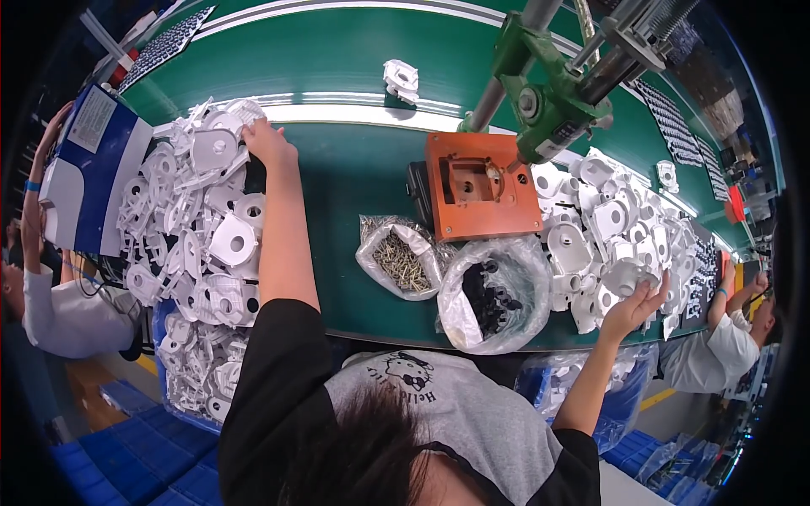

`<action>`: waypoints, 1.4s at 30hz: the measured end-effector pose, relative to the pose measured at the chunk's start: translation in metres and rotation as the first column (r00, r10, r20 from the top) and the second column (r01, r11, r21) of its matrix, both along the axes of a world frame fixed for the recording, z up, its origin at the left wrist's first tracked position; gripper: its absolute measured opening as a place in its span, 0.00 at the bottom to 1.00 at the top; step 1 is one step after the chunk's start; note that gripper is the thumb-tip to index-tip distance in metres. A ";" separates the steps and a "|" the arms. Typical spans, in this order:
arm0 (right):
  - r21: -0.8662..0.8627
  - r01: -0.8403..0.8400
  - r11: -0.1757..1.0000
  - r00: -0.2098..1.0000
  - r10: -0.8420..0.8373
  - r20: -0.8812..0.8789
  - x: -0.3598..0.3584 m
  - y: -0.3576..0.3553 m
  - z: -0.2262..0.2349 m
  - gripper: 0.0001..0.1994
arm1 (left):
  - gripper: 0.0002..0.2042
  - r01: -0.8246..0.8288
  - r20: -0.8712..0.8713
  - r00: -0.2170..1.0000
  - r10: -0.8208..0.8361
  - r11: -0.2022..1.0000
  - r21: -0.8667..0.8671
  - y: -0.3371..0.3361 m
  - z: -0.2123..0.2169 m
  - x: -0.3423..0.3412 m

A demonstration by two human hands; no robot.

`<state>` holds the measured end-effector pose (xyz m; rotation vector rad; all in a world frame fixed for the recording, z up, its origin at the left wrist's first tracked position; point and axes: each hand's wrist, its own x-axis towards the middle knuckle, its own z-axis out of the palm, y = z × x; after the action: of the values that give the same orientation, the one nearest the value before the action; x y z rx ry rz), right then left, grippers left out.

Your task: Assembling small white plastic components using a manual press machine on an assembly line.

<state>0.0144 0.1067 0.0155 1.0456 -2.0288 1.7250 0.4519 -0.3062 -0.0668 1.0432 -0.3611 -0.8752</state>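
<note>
Head view: flanking the orange fixture [479, 207], left hand [272, 143] and right hand [633, 310] touch heaped white plastic housings [232, 239]; I cannot tell either grip's closure. Careless pulling might topple housings.

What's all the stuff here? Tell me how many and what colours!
Bench: one, green, middle
Left pile of parts: uncountable, white, bench's left
Right pile of parts: uncountable, white, bench's right
Loose parts: two, white, farther back, centre and right
Press: one, green and metal, back right
Block: one, orange, by the press
Metal-pieces bag: one, clear, centre
Black-pieces bag: one, clear, nearer front
Box: one, blue and white, far left
Crates: several, blue, below
Co-workers: at least two, white tops, both edges
Shirt: one, grey and black, bottom
Hands: two, bare, left hand and right hand at their piles
</note>
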 end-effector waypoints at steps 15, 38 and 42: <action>-0.218 -0.287 0.933 0.845 0.354 0.402 0.015 -0.012 0.016 0.29 | 0.27 0.310 0.640 0.763 -0.093 0.921 -0.236 0.057 0.097 -0.032; -0.580 -0.616 0.534 0.285 0.837 0.468 0.091 -0.039 0.051 0.40 | 0.09 0.542 0.936 0.308 -0.170 0.840 -0.026 0.173 0.191 -0.099; -0.509 -0.646 0.568 0.389 0.820 0.420 0.123 -0.051 0.060 0.42 | 0.16 0.858 0.949 0.295 -0.111 0.468 -0.212 0.267 0.156 -0.180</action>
<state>0.1377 0.0554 0.0755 1.6071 -1.5526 3.0979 0.2719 -0.0395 0.0891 0.4418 -1.9451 -0.6010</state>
